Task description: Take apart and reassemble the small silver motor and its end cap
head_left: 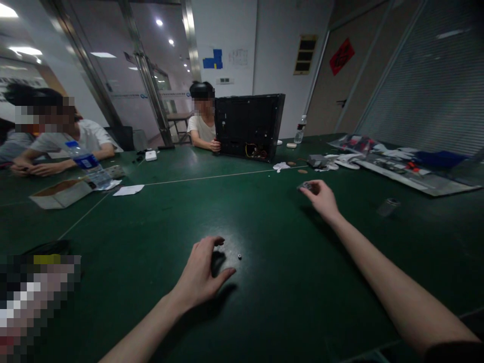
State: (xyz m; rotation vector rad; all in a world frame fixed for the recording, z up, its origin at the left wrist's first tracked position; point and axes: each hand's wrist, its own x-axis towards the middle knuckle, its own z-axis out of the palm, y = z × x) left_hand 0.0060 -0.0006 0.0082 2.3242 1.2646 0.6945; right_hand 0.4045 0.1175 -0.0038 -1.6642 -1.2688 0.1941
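Observation:
My left hand (206,267) hovers low over the green table (272,312), thumb and fingers apart, with nothing between them. Just right of its fingertips lies a tiny dark ring-like piece with a pale centre (239,257); the hand does not touch it. Farther off to the right, my right hand (320,199) pinches a small greyish object (305,186) between thumb and fingers, above the table. My fingers cover part of that object, so its kind cannot be made out. To the right of my right forearm is a small grey cylindrical container (389,206).
A black panel-like housing (249,126) stands upright at the far side, with a person's hand (215,145) at its edge. Another person sits at the left behind a water bottle (88,164) and an open box (62,194). A parts-covered board (434,186) lies at the right.

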